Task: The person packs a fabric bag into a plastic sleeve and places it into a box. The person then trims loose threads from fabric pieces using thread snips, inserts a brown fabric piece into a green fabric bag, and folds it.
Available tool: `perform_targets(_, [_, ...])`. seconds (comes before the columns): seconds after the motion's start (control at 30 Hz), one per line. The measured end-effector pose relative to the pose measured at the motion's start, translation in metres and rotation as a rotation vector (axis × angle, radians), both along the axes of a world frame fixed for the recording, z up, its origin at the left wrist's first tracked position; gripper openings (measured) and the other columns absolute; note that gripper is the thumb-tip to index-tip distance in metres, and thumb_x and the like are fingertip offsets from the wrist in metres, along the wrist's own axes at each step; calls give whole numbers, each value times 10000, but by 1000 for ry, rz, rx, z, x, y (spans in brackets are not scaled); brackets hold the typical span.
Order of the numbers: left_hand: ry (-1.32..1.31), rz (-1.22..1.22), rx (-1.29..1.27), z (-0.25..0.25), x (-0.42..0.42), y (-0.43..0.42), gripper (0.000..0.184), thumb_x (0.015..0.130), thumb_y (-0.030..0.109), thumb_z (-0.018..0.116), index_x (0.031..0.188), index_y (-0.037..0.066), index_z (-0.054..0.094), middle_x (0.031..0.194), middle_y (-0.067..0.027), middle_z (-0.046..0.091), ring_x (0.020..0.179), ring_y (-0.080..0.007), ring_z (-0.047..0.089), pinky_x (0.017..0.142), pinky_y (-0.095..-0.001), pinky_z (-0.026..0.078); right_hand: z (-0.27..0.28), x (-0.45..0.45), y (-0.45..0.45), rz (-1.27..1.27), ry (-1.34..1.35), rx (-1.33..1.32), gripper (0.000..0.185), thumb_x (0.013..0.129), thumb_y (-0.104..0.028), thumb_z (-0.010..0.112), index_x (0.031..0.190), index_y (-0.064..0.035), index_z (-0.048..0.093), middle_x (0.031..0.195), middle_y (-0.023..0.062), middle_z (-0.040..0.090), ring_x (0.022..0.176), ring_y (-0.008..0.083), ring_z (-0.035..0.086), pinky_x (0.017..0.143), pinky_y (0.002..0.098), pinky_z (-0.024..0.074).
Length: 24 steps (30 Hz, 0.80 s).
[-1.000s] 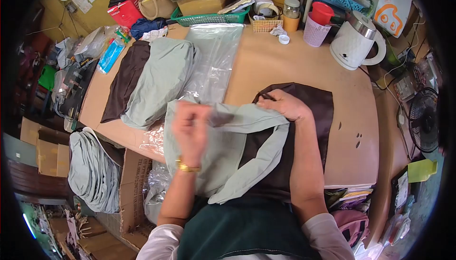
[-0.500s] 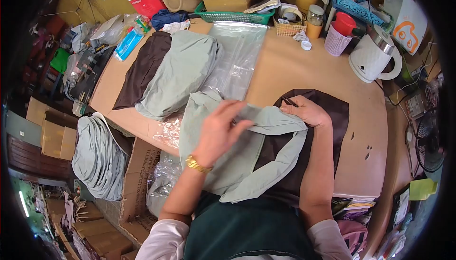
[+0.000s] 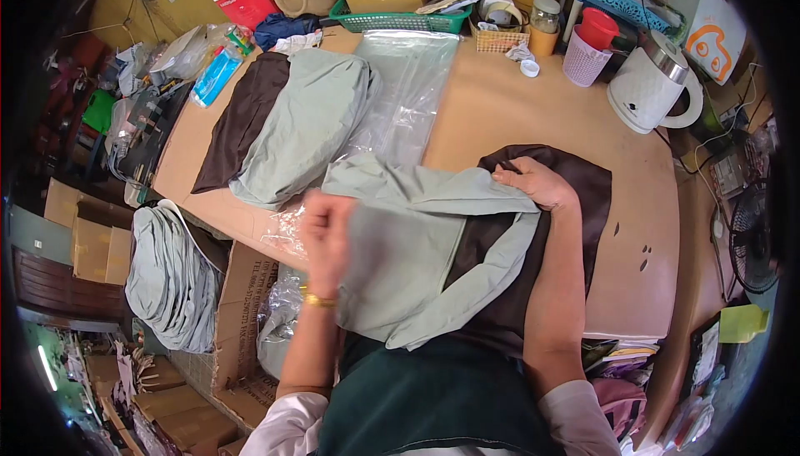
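My left hand [image 3: 327,239], smeared by motion, is over the left edge of a light grey-green cloth piece [image 3: 404,244]; whether its fingers hold anything does not show. My right hand [image 3: 537,185] is closed at the upper right corner of that cloth, with a small dark object [image 3: 505,166] between thumb and fingers. A strap-like loop of the same cloth [image 3: 479,285] curves down below my right wrist. Beneath lies a dark brown cloth [image 3: 587,198]. Another grey-green piece [image 3: 308,123] and a brown piece [image 3: 246,119] lie together at the upper left of the table.
Clear plastic sheets [image 3: 408,81] lie behind the cloth. A green basket [image 3: 400,21], a pink cup [image 3: 586,60] and a white kettle [image 3: 650,89] line the back. A stack of grey cloth [image 3: 171,281] and a cardboard box [image 3: 237,314] stand left of the table.
My left hand has swung left from above the cloth, its spread fingers now drawn in. My right hand stays at the corner. The whole view shifted right, then slightly back.
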<state>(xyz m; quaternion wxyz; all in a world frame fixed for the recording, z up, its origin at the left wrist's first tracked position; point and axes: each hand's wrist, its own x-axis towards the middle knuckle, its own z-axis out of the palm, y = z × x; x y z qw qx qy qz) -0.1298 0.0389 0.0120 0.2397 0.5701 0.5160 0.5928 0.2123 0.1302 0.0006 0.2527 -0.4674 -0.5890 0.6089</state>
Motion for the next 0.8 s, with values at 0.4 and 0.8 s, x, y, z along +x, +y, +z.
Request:
perform_targets(0.4, [589, 761, -31, 39, -174, -35, 169, 886, 96, 678, 1011, -4, 627, 988, -67, 674, 813, -112, 598, 776, -256, 458, -6, 4, 3, 14, 17, -37, 229, 916, -239, 657, 812, -36, 632, 751, -83, 510, 700, 33, 411, 619, 235, 361])
perform_targets(0.8, [641, 301, 345, 36, -21, 50, 221, 720, -28, 715, 934, 24, 697, 857, -103, 665, 775, -273, 629, 712, -354, 499, -9, 6, 2, -35, 26, -56, 204, 906, -241, 679, 845, -52, 634, 769, -69, 549, 687, 40, 474, 614, 232, 393])
